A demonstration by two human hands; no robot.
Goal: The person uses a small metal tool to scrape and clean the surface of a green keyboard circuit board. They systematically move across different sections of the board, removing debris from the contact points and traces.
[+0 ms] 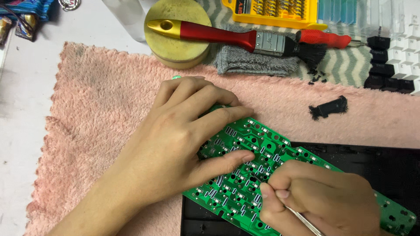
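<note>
Head cam: green circuit board (245, 175) lay solder side up on a black case (385, 166), over a pink towel (96, 113) on the counter. Looked mid-job w/ 1 board, most joints left. Left hand (183, 144) pressed flat, fingers spread, gripping nothing. Right hand (319, 196) was clenched on a thin metal tool (302, 220), tip hidden. Red-handled brush (227, 37) sat well apart.
</note>
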